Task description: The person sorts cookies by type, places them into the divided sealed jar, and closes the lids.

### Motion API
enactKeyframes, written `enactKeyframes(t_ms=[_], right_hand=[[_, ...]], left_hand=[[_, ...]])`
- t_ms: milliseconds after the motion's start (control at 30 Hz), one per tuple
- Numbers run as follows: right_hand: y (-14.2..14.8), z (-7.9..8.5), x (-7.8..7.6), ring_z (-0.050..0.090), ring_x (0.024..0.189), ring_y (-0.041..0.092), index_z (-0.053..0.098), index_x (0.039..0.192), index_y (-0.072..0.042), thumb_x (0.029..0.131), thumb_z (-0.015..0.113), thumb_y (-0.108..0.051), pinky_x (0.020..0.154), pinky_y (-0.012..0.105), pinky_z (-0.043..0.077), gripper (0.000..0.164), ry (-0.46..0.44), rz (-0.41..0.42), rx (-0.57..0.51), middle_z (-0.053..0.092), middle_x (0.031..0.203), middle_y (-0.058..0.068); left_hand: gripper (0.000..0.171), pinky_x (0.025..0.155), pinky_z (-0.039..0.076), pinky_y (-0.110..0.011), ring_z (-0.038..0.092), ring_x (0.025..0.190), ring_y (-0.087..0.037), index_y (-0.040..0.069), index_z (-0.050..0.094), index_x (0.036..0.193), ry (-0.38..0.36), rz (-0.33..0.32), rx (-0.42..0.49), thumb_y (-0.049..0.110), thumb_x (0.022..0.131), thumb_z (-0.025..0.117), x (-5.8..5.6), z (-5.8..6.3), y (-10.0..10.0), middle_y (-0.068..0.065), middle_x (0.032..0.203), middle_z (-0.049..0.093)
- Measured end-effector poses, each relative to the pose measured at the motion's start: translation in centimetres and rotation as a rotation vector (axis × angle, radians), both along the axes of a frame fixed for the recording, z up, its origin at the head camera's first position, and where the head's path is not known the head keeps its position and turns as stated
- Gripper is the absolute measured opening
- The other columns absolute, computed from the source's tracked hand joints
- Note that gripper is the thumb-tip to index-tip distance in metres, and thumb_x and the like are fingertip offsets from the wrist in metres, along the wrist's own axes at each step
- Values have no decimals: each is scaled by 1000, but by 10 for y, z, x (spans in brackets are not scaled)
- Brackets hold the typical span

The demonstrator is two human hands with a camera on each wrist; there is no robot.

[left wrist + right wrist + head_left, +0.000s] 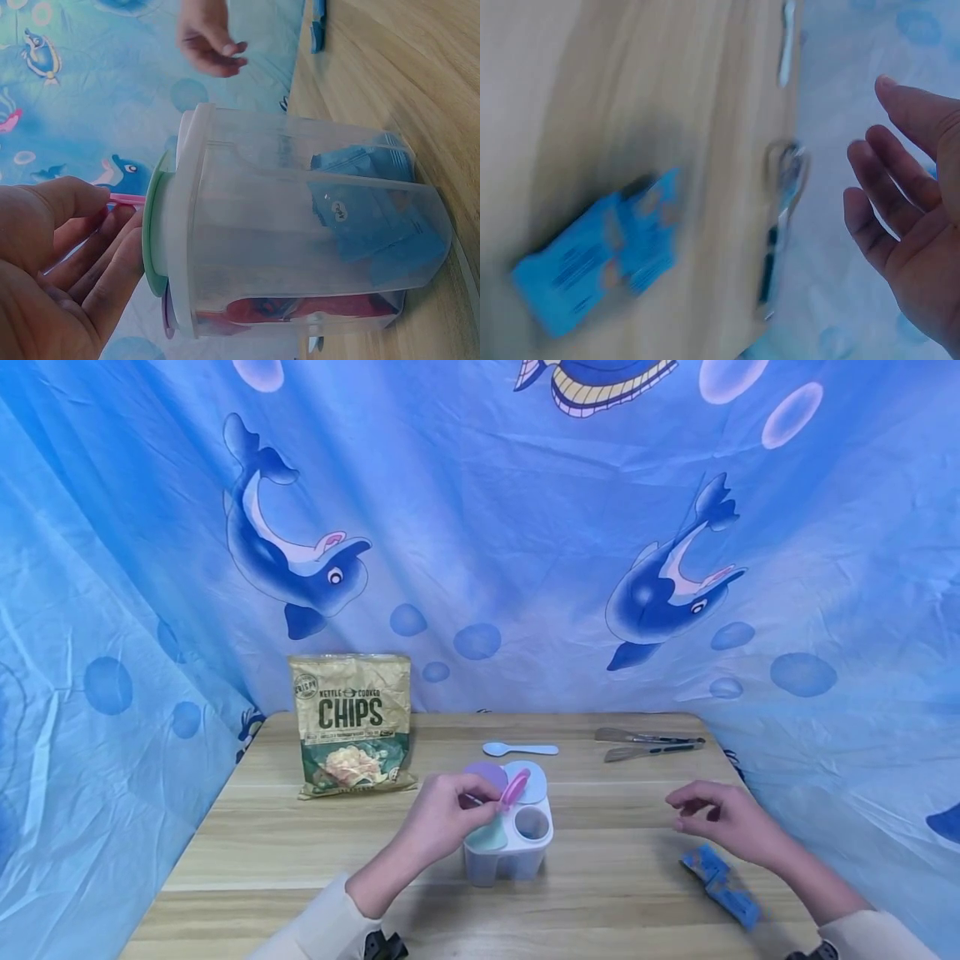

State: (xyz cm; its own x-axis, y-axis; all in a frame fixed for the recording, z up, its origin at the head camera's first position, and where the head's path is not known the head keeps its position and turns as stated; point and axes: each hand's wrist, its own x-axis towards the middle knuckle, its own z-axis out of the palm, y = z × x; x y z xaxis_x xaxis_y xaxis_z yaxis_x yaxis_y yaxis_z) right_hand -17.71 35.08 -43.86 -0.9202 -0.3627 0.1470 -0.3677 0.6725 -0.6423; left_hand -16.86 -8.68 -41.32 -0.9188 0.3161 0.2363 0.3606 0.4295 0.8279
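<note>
My left hand (438,818) pinches a round pink lid (514,790), tilted on edge above the clear, white-topped container (482,867). Purple (484,771), light blue (531,780) and mint green (489,837) lids cover three of its compartments. The front-right compartment opening (532,823) is uncovered. Through the wall, the left wrist view reveals blue packets (360,214) and a red packet (322,306). My right hand (731,820) hovers with relaxed fingers, holding nothing. Blue packets (716,881) lie on the table below it, blurred in the right wrist view.
A chips bag (352,727) stands at the back left of the wooden table (247,860). Behind the container lies a light blue spoon (521,749). Tongs (660,748) rest at the back right. A blue dolphin-print curtain (487,527) hangs around the table.
</note>
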Motion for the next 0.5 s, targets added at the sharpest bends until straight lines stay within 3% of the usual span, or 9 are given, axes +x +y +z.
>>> enactKeyframes(t_ms=[100,500], right_hand=[[16,-10,3,66,88,1,73,117,-12,92,77,-22,67,26,55,27,-72,-54,19,75,108,3],[56,-57,11,66,84,0,70,118,1,89,80,-17,68,25,57,36,-123,-110,56,72,112,20]], left_hand=[[7,70,58,-23,69,77,-10,15,80,93,0,0,2,12,87,79,0,0,0,6,87,77],[7,69,58,-23,69,76,-8,17,80,92,-6,-1,-9,13,87,79,0,0,0,7,86,77]])
